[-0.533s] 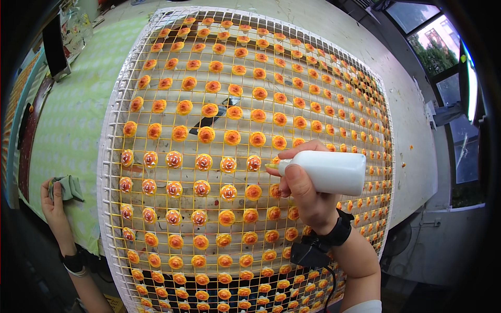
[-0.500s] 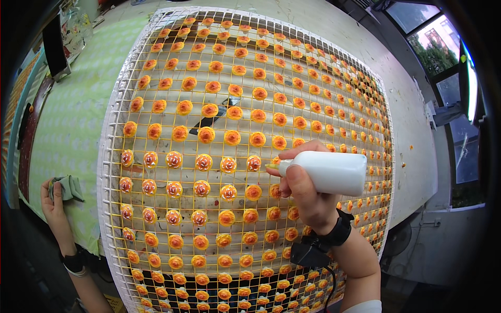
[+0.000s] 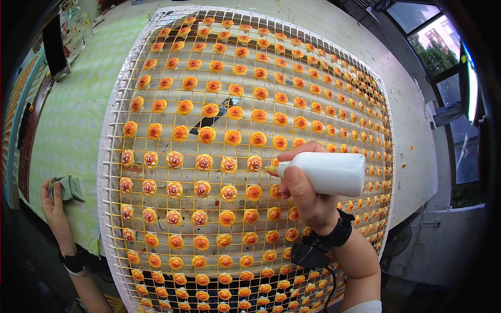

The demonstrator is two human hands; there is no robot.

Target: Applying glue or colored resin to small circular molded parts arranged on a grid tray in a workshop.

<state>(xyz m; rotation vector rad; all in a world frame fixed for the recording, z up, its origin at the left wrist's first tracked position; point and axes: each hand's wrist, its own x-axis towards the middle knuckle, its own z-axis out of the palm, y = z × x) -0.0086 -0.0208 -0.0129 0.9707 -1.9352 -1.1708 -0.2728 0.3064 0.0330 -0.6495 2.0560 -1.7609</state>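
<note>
While two hands (image 3: 310, 203) (image 3: 53, 208) are occupied — one bottle (image 3: 334, 173), right; one cloth (image 3: 71, 189), left.

Soft, bright light, a pale window (image 3: 436, 44) at upper right (white strip of glare (image 3: 472, 93) beside it), black curved rim.

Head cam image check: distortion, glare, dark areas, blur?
Head view: the white-bordered yellow wire grid bows outward, fisheye-style; picture corners go black. Also head view: a long white glowing strip at right looks blown out; the smooth white cylindrical bottle in the right hand shows no obvious blur.
</note>
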